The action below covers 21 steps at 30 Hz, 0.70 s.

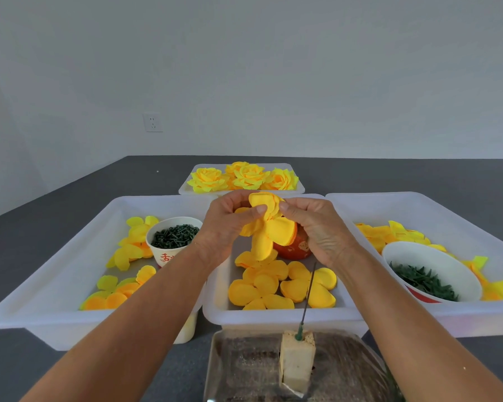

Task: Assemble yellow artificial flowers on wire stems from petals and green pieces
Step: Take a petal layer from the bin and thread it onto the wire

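**Head view: petal cluster held above the middle tray, wire well below it**

Head camera shows me both hands raised over the far half of the middle tray point(282, 317), working one yellow petal cluster point(266, 227) between them. My left hand point(230, 224) pinches it from the left, thumb pressed on the upper petals. My right hand point(317, 227) pinches the same top fold from the right, fingertips meeting the left thumb. So both grips are clamped on the cluster and neither is free.

The relation that counts is cluster to wire point(308, 291). The wire stands in a foam block point(297, 361) at the near edge of the counter, just in front of the middle tray. Its long axis runs nearly upright, leaning slightly right, with the tip pointing up toward my right wrist. The cluster hangs from the grip with its loose petals drooping downward. It sits above and to the left of the wire tip, apart from it.

I judge the right hand is nearer the wire. Threading calls for bringing the cluster's centre down over that tip, or freeing the right hand to lift the wire. I cannot see the cluster's centre hole.

Finished flowers point(244, 178) lie in the far tray point(299, 188). Loose petals point(282, 285) lie in the middle tray beneath my hands.
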### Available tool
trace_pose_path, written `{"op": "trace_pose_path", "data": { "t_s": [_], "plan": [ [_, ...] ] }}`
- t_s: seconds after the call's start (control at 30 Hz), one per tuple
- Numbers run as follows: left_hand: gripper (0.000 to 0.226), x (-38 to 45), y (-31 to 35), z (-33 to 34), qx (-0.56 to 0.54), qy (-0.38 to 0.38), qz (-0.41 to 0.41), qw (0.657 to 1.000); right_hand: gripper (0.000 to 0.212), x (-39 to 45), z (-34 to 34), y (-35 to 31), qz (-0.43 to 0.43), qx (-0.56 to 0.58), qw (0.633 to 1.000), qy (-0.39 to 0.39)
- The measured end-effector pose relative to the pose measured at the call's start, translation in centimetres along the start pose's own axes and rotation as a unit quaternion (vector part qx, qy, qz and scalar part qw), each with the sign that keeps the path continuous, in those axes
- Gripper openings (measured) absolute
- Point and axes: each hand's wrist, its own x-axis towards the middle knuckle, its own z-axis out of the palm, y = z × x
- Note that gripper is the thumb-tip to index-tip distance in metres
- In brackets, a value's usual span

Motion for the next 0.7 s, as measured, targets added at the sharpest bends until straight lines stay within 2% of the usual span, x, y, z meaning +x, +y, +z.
{"op": "trace_pose_path", "data": {
  "t_s": [0.03, 0.17, 0.33, 0.53, 0.6, 0.7],
  "plan": [
    [0.019, 0.01, 0.01, -0.02, 0.000, 0.005, 0.001, 1.000, 0.013, 0.03, -0.03, -0.06, 0.004, -0.005, 1.000, -0.001],
    [0.020, -0.17, 0.09, 0.22, -0.002, -0.008, -0.007, 1.000, 0.011, 0.14, -0.08, 0.00, -0.018, -0.056, 0.995, 0.074],
    [0.031, -0.27, 0.10, 0.39, 0.005, -0.031, -0.008, 0.999, 0.017, 0.10, -0.11, 0.26, -0.046, -0.073, 0.993, 0.084],
    [0.019, -0.35, -0.11, 0.59, 0.049, -0.016, 0.017, 0.999, 0.020, 0.41, -0.08, 0.79, -0.044, -0.131, 0.979, 0.147],
    [0.019, -0.38, 0.00, 0.66, 0.051, -0.013, 0.023, 0.998, 0.017, 0.43, -0.05, 0.69, -0.026, -0.103, 0.984, 0.146],
    [0.021, -0.20, 0.24, 0.41, 0.000, -0.012, -0.017, 1.000, 0.012, 0.26, 0.15, 0.27, 0.029, -0.016, 0.996, 0.078]
  ]
}}
